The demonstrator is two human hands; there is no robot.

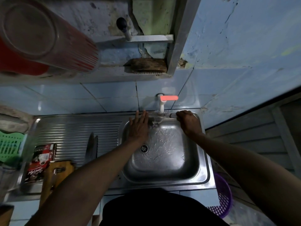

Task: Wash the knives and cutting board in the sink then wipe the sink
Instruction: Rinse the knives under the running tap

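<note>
Knife (158, 116) — blurred, glinting under water.

The steel worktop (73, 124) has a ribbed drainboard. Left of the left hand (138, 126) lie two knives (92, 147) side by side, a red packet (41, 160) and a wooden cutting board (55, 176).

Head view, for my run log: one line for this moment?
left hand open under tap | right hand holds knife | water running | sink wet

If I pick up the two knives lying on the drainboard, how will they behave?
The knives look like stiff metal, so they should not bend. They lie flat along the drainboard ribs, so probably no rolling. Beside the wet sink, possibly slippery.
</note>
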